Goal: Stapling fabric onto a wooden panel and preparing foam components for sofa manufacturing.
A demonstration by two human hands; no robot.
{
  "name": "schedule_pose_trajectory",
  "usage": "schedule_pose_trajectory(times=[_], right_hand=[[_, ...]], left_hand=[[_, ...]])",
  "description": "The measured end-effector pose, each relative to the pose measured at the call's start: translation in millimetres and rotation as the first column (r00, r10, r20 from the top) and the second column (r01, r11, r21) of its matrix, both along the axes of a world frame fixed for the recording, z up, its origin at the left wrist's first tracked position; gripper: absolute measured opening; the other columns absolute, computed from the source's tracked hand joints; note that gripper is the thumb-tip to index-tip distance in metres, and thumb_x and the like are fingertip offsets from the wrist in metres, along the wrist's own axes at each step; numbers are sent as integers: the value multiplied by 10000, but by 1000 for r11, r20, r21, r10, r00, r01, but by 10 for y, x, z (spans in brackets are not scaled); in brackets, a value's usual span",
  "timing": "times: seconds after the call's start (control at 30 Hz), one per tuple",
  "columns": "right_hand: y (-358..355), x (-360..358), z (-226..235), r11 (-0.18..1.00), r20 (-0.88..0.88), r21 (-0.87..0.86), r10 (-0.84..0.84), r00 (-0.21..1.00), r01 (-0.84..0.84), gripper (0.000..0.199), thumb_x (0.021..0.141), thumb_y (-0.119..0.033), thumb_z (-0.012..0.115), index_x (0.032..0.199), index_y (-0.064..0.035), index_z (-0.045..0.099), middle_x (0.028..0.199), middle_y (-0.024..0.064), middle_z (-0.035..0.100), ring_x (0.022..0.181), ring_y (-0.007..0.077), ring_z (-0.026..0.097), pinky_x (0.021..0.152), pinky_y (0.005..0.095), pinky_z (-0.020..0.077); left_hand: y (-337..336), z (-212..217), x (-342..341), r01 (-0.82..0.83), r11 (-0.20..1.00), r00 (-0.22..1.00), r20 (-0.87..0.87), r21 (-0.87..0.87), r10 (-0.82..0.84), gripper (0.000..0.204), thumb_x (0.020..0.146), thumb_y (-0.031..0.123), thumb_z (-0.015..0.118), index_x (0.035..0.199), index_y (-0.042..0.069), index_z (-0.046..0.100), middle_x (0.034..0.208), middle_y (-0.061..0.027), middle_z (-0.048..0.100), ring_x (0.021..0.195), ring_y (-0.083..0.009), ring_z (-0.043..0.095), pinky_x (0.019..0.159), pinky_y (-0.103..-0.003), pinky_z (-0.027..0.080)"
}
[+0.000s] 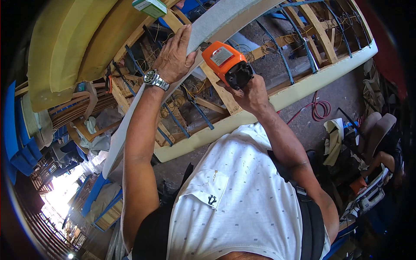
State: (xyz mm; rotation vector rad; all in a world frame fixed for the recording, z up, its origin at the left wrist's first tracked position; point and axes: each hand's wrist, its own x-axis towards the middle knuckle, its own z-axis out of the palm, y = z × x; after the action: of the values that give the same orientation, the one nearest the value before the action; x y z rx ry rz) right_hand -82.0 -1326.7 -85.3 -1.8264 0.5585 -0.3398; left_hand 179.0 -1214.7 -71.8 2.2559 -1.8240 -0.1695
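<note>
My right hand (255, 96) grips an orange staple gun (222, 57) with a black end cap. The gun's nose is at the edge of a long grey fabric-covered strip (216, 21); whether it touches is hard to tell. My left hand (173, 60), with a metal watch on the wrist, lies on that strip with its fingers stretched out. The strip slants across a wooden furniture frame (318, 32) strung with blue straps (277, 50) and thin yellow cords. Pale yellow padding (303, 89) wraps the frame's near rail.
Large yellow foam sheets (60, 43) rise at the left. A green and white box (149, 8) rests at the top. A red hose (320, 110) lies coiled on the floor at right, near cloth scraps (334, 141). Curved wooden pieces (73, 104) are piled at left.
</note>
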Motion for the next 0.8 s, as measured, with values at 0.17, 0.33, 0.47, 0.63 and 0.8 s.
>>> schedule_pose_trajectory(times=[0.17, 0.33, 0.47, 0.63, 0.8], right_hand=[[20, 5, 49, 1000, 42, 16, 11, 999, -12, 386, 806, -125, 784, 1165, -90, 647, 852, 105, 717, 740, 257, 711, 702, 351, 560], [67, -5, 46, 999, 64, -23, 35, 997, -33, 400, 810, -128, 776, 1187, -89, 649, 867, 113, 718, 743, 262, 710, 715, 357, 563], [109, 39, 100, 999, 94, -31, 35, 995, -32, 412, 815, -127, 766, 1204, -80, 638, 885, 115, 718, 760, 279, 713, 732, 367, 568], [213, 56, -69, 997, -20, -67, 30, 999, -31, 451, 791, -105, 757, 1219, -69, 620, 917, 123, 719, 782, 276, 719, 739, 364, 574], [224, 43, 62, 999, 43, 45, 11, 999, -13, 439, 769, -70, 721, 1197, -67, 624, 920, 139, 710, 779, 297, 714, 738, 366, 579]], left_hand=[[8, 59, -6, -11, 1000, 998, -68, 28, 13, 792, 967, 256, 592, 1614, 92, 166, 1574, -257, 343, 1386, -432, 436, 1150, -487, 390], [32, 30, 31, -11, 1000, 997, -75, 14, 12, 799, 959, 223, 600, 1618, 110, 162, 1581, -247, 339, 1398, -425, 426, 1154, -492, 383], [71, 45, 22, -28, 998, 998, -53, 52, 30, 824, 943, 268, 604, 1614, 83, 164, 1606, -203, 301, 1388, -407, 426, 1161, -483, 375], [89, 43, 72, -25, 999, 998, -64, 21, 26, 849, 918, 238, 645, 1608, 75, 178, 1594, -211, 329, 1406, -399, 422, 1173, -479, 369], [269, 150, 5, -268, 947, 952, -103, 178, 289, 1001, 802, 385, 823, 1573, 65, 270, 1525, -223, 460, 1341, -381, 527, 1082, -460, 469]])
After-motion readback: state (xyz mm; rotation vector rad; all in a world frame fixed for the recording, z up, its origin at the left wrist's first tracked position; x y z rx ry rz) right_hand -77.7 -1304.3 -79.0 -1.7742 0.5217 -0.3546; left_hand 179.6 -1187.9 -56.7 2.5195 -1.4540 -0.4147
